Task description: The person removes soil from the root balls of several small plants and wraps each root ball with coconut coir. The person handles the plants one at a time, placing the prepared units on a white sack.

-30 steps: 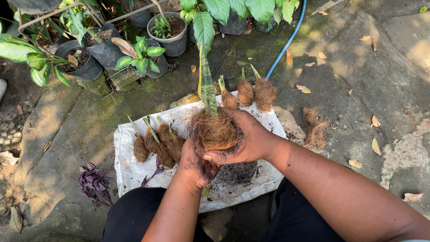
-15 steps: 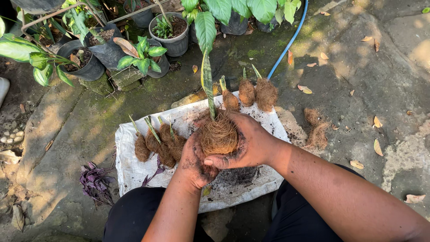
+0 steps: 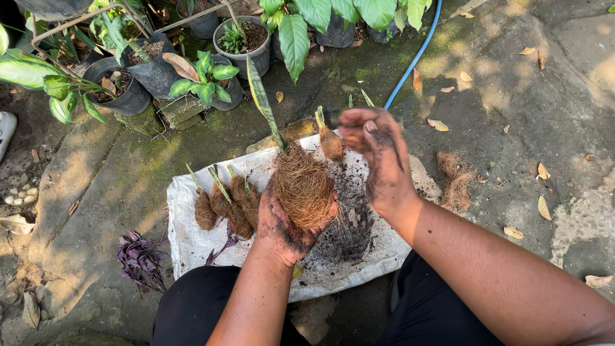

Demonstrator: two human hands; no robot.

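Fibre-wrapped plant point(image 3: 302, 186) in left hand point(image 3: 282, 227)

One fibre-wrapped plant point(image 3: 302, 186) sits above the left hand's fingers point(image 3: 282, 224), three wrapped plants point(image 3: 224, 204) left of them, and one wrapped plant point(image 3: 330, 142) beside the right hand's fingers point(image 3: 359, 128).

The white sack point(image 3: 192, 237) lies on the ground before the person's knees. On it, at its left, lie wrapped plantlets point(image 3: 224, 205); loose soil point(image 3: 346, 224) lies at its right. Pots point(image 3: 154, 70) stand behind it, and a fibre clump point(image 3: 456, 182) lies right of it.
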